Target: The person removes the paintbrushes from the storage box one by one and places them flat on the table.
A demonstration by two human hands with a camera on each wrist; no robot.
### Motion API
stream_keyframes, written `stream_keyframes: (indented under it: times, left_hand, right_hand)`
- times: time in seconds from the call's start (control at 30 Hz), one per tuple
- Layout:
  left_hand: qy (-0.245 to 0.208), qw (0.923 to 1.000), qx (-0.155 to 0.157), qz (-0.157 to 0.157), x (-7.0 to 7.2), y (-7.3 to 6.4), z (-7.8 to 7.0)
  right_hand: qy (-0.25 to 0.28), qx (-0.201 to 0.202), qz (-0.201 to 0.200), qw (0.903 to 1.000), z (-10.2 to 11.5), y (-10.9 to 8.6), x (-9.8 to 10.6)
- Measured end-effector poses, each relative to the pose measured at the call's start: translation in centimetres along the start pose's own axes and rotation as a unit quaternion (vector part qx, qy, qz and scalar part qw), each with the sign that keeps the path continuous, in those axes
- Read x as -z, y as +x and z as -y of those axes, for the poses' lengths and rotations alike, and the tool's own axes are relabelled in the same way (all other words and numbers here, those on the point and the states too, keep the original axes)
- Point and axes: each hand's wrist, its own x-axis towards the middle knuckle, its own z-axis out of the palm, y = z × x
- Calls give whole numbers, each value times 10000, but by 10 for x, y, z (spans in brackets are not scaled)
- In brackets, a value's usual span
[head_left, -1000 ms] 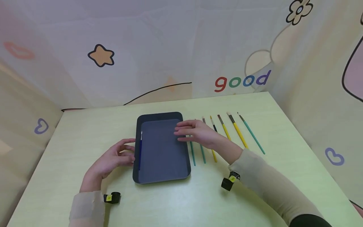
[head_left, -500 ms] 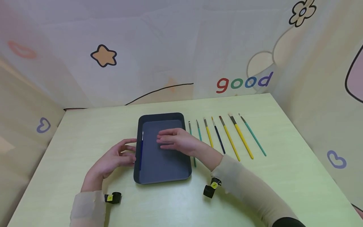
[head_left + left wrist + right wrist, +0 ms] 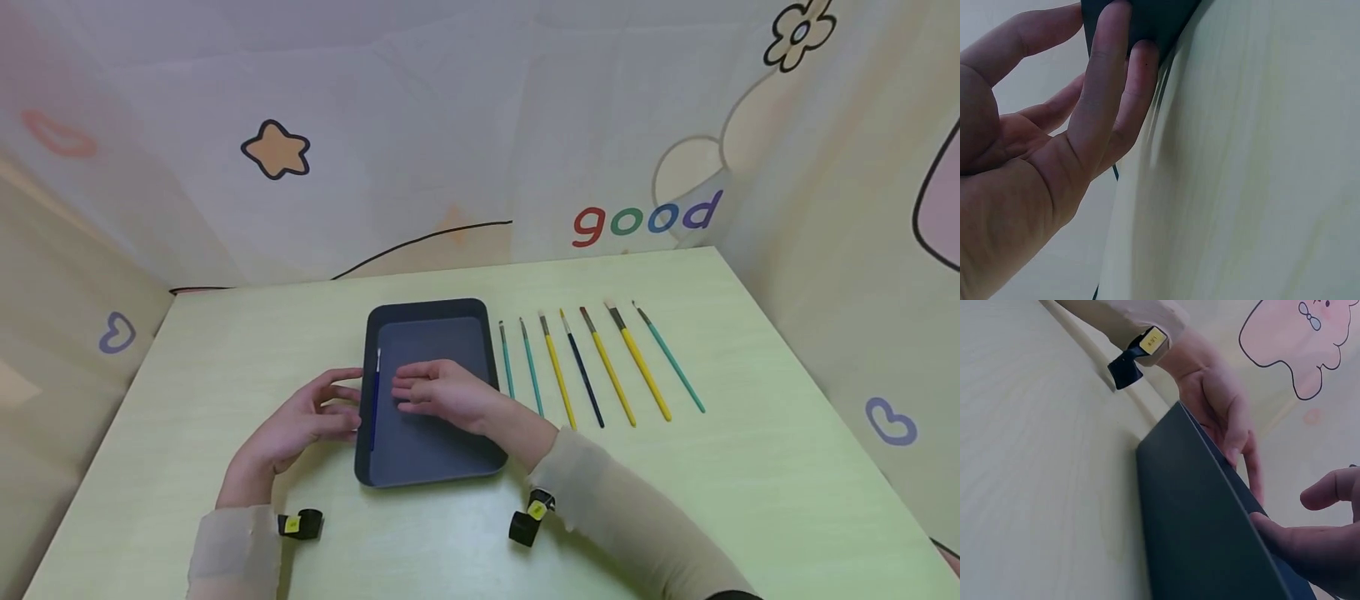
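Note:
A dark grey rectangular tray (image 3: 442, 458) lies on the table, with a blue-handled paintbrush (image 3: 375, 408) along its left inner side. My left hand (image 3: 303, 421) stands at the tray's left edge. In the left wrist view, its fingers (image 3: 1141, 69) touch the tray's outer wall (image 3: 1163, 25). Over the middle of the tray reaches my right hand (image 3: 453, 398), palm turned left, fingers loosely extended just right of the brush and holding nothing. The right wrist view shows fingers (image 3: 1285, 540) of my right hand over the tray's near wall (image 3: 1191, 506).
Several paintbrushes lie in a row right of the tray, bristles toward the back: teal ones such as the rightmost brush (image 3: 675, 367), yellow ones such as a wide brush (image 3: 643, 371), and a dark blue brush (image 3: 583, 375). A patterned curtain (image 3: 420, 133) stands behind the table.
My right hand has moved left and slightly nearer, from the tray's right edge to over its middle, uncovering brushes in the row. The left hand has stayed at the tray.

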Motion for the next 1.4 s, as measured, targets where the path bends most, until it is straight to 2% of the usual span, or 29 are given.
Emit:
stream_keyframes:
  times: [0.33,0.6,0.93,1.03,1.17,1.27,1.4]
  left_hand:
    - [24,10000,37,-18,1,-2,0]
    - [-26,10000,-72,55,0,-1,-1]
    - [-64,9999,-94,69,-1,-2,-2]
    - [-61,9999,-85,70,-1,-3,-2]
    - [-28,9999,-105,89,0,-2,-3]
    - [-33,9998,-129,113,1,-1,-2]
    - [-60,9997,-164,146,1,-1,-1]
  right_hand:
    - [333,-193,-234,9990,-14,11,-17]
    - [1148,-186,-482,9920,-13,21,-17]
    - [1365,-524,-752,9864,-14,28,-17]
    - [1088,-589,-755,9894,-15,30,-19]
    - [208,-400,-845,9954,-18,34,-22]
    - [-419,-169,-978,9942,-22,37,-25]
    - [-931,98,-1060,9900,-30,40,-27]
